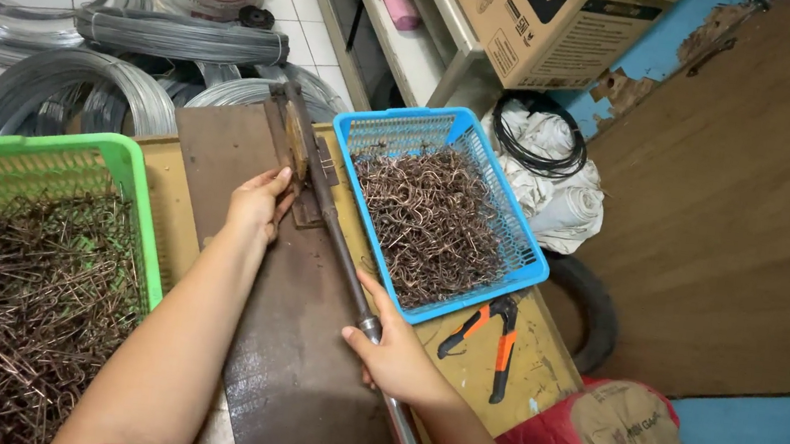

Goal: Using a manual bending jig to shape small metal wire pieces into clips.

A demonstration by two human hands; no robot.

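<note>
Right hand (pixel 394 352) grips one long metal lever (pixel 337 245); left hand (pixel 259 203) pinches at the bending jig (pixel 298 155). Two plastic baskets: blue basket (pixel 366 133) of bent wire hooks, green basket (pixel 135 170) of straight pieces.

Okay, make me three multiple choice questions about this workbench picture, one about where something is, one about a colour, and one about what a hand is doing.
1. Where do the orange-handled pliers lie?
A. Inside the green basket
B. On the bench just in front of the blue basket
C. On the floor tiles

2. What colour is the basket that holds the bent wire hooks?
A. Blue
B. Red
C. White

3. What is the right hand doing?
A. Resting flat and empty
B. Holding the pliers
C. Gripping the long metal lever

Answers:
1. B, the pliers rest on the yellowish bench top by the blue basket's near edge.
2. A, its mesh walls and rim are blue.
3. C, its fingers wrap the lever's shaft, while the left hand is at the tool's head.
</note>
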